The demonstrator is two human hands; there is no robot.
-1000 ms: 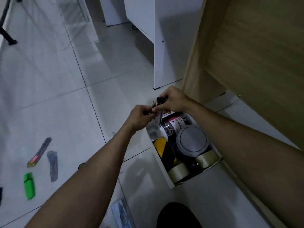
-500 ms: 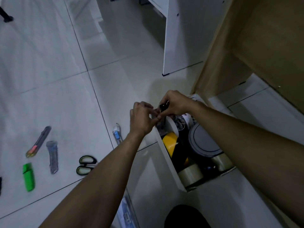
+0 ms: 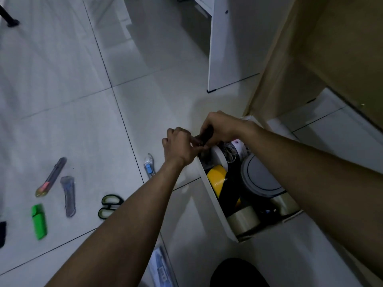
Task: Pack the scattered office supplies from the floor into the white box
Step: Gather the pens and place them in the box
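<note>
Both hands meet over the far corner of the white box [image 3: 215, 206]: the right hand [image 3: 220, 127] grips a small dark item [image 3: 207, 134], too dim to name, and the left hand [image 3: 182, 145] pinches at its near end. The step in hand looks like seating this piece among the tape rolls [image 3: 244, 219] already in the box. Scissors [image 3: 109, 206], a green highlighter [image 3: 39, 221] and two utility knives [image 3: 68, 195] lie on the floor well left of the box; the next move likely calls for releasing and reaching there.
</note>
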